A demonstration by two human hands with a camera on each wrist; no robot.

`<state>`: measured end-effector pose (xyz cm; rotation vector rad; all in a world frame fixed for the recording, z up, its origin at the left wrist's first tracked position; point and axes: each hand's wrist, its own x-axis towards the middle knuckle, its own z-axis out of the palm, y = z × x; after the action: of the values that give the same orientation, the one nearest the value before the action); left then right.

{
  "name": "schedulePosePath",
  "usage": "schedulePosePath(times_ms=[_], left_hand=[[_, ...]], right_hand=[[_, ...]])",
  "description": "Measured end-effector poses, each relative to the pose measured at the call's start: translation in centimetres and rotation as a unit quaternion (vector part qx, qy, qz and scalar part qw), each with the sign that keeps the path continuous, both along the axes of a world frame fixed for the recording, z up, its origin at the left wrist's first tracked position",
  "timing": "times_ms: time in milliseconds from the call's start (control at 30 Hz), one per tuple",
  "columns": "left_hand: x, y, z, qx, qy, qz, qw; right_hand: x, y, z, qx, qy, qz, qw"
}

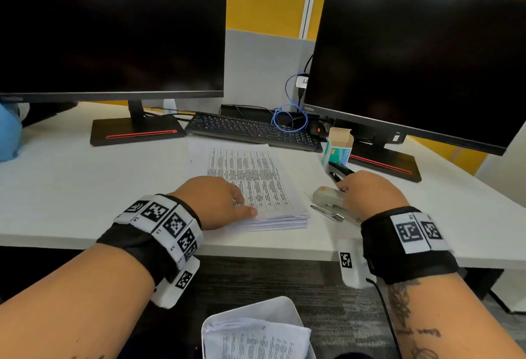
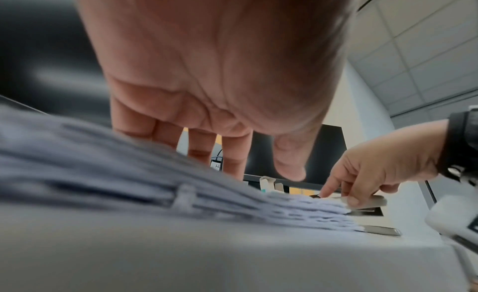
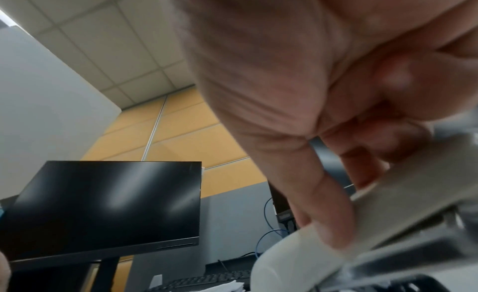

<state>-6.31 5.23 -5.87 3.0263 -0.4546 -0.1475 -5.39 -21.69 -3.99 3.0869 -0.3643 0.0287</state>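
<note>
A thick stack of printed sheets [image 1: 256, 182] lies on the white desk [image 1: 85, 182] in front of me. My left hand [image 1: 230, 202] rests flat on the stack's near left corner with its fingers straight; the left wrist view shows the fingers [image 2: 232, 153] reaching down onto the stack [image 2: 129, 174]. To the right of the stack my right hand [image 1: 350, 190] grips a beige stapler [image 1: 327, 196], thumb on one side and curled fingers on the other. The stapler's metal lower arm [image 1: 327, 212] shows beneath it. In the right wrist view the thumb [image 3: 333, 225] presses on the beige stapler body [image 3: 401, 210].
A black stapler [image 1: 341, 172] and an open staple box [image 1: 338, 145] sit just behind my right hand. Further back are a black keyboard [image 1: 250, 129], two dark monitors [image 1: 113, 31] [image 1: 421, 68] and blue cable [image 1: 290, 114]. A white bin with papers [image 1: 256, 330] stands below the desk edge.
</note>
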Motion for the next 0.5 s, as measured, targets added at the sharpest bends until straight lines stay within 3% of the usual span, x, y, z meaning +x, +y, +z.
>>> schedulePosePath(times_ms=[167, 300, 400, 500], left_hand=[[1.2, -1.7, 1.1, 0.064, -0.005, -0.003, 0.998], [2.3, -2.9, 1.1, 0.126, 0.006, -0.013, 0.992], [2.9, -3.1, 1.2, 0.133, 0.021, -0.006, 0.991], [3.1, -3.1, 1.3, 0.135, 0.031, -0.007, 0.99]], right_hand=[[2.0, -1.2, 0.7, 0.015, 0.051, -0.043, 0.998], [2.9, -2.4, 1.6, -0.025, 0.08, -0.078, 0.993], [3.7, -2.7, 2.9, -0.051, 0.046, -0.1, 0.993], [5.8, -2.1, 3.1, -0.018, -0.002, -0.078, 0.997]])
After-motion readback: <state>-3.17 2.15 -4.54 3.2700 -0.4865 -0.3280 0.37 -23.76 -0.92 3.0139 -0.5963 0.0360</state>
